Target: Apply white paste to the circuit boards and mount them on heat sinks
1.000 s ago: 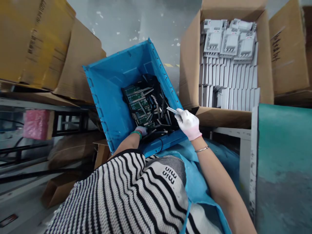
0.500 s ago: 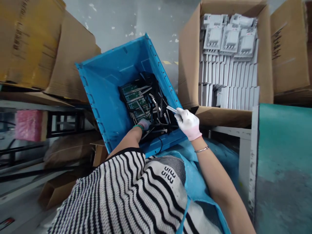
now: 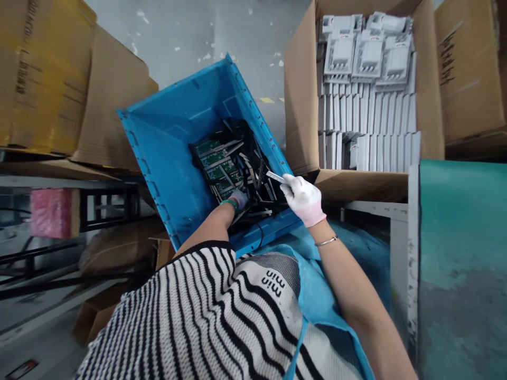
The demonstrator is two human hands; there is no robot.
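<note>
My right hand (image 3: 304, 198), in a white glove, pinches a thin light-grey strip (image 3: 274, 177) over the right side of the blue bin (image 3: 154, 134). The strip points left, into the bin. Deep in the bin is my left hand (image 3: 240, 198), gloved too, at the lower edge of the green circuit boards (image 3: 219, 172). Its fingers are hidden among dark pieces and thin strips, so whatever they touch cannot be made out. More narrow strips lie jumbled over black material (image 3: 253, 142) beside the boards.
A cardboard box (image 3: 301, 100) at the upper right holds rows of light-grey plastic housings (image 3: 368, 111). Further right is a green-topped surface (image 3: 463, 227). Large cardboard boxes (image 3: 106, 100) stand left, above a rack with a pink-wrapped block (image 3: 49, 214).
The view has shifted slightly. My left hand has moved a little up and right in the bin. My right hand still holds the strip, now lying flatter.
</note>
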